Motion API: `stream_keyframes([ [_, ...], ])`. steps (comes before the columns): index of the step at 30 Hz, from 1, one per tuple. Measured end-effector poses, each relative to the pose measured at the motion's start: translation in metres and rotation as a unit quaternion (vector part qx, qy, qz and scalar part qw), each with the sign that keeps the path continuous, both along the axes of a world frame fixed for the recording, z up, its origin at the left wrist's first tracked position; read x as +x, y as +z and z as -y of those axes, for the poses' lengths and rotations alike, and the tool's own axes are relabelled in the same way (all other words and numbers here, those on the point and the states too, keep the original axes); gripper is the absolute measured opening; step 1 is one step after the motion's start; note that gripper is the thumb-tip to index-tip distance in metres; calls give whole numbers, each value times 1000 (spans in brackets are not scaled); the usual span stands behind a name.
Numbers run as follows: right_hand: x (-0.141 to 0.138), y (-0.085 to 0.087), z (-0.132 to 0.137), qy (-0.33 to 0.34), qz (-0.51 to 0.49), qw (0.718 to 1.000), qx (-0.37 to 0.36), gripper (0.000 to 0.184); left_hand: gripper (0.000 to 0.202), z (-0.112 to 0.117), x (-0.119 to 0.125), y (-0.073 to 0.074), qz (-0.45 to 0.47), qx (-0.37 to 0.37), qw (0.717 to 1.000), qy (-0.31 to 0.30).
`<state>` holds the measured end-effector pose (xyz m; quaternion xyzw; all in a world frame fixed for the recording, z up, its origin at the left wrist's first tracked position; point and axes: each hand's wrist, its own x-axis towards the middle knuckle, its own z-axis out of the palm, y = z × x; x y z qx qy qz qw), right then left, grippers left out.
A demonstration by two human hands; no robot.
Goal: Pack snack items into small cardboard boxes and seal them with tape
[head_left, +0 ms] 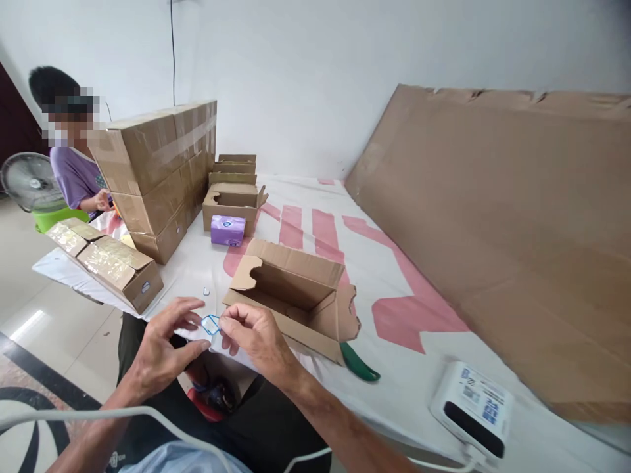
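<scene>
My right hand [254, 335] pinches a small clear piece with a blue outline [210, 324] between thumb and fingers, at the table's front edge. It looks like a sticker or tag; its exact kind is too small to make out. My left hand [170, 341] is just left of it, thumb and fingers spread apart around the piece without visibly gripping it. A similar small blue-edged piece [206, 291] lies on the white cloth beyond my hands. Right behind my right hand an open cardboard box [296, 295] sits with its flaps up.
Stacked taped boxes [158, 157] rise at the left, with closed boxes [111, 263] before them. A purple tissue pack [227, 231] touches another open box [231, 200]. A green curved object [359, 362] and white device [472, 407] lie right. Another person [76, 157] sits beyond the stack.
</scene>
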<state>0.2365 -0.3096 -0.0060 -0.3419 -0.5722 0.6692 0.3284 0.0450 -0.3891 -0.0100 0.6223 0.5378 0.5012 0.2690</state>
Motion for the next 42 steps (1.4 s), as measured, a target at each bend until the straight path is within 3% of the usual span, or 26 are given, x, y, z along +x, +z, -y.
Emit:
stream_keyframes([
  [1, -2, 2, -1, 12, -11, 1000, -21, 25, 35, 1, -3, 2, -89, 85, 992, 23],
  [4, -8, 8, -3, 36, -33, 997, -59, 27, 28, 2, -11, 9, -305, 251, 918, 36],
  [6, -11, 12, -3, 39, -38, 996, -70, 28, 29, 1, -16, 13, -363, 300, 882, 22],
  [10, -17, 17, -1, 41, -37, 996, -74, 29, 27, -2, -22, 19, -384, 339, 859, 15],
  [13, -22, 18, -1, 52, -28, 996, -68, 30, 25, 0, -20, 22, -361, 333, 871, 22],
  [17, -29, 13, -9, 43, -15, 997, -58, 35, 20, 7, -22, 25, -281, 267, 921, 40],
  [19, -34, 9, -15, 33, -16, 998, -53, 37, 16, 3, -37, 27, -233, 229, 941, 85],
  [22, -41, 3, -21, 33, -15, 998, -44, 39, 14, -24, -89, 29, -128, 159, 954, 220],
  [25, -46, -3, -22, 44, 0, 998, -36, 42, 22, -74, -162, 30, 13, 75, 939, 336],
  [27, -48, -6, -21, 53, 10, 998, -29, 43, 25, -110, -206, 30, 61, 35, 923, 378],
  [30, -50, -9, -21, 64, 25, 997, -26, 46, 24, -152, -249, 26, 60, 23, 921, 383],
  [33, -50, -11, -23, 70, 37, 996, -31, 49, 23, -174, -266, 19, 41, 17, 928, 369],
  [42, -50, -15, -26, 71, 24, 997, -36, 48, 18, -180, -272, 7, -21, -12, 965, 262],
])
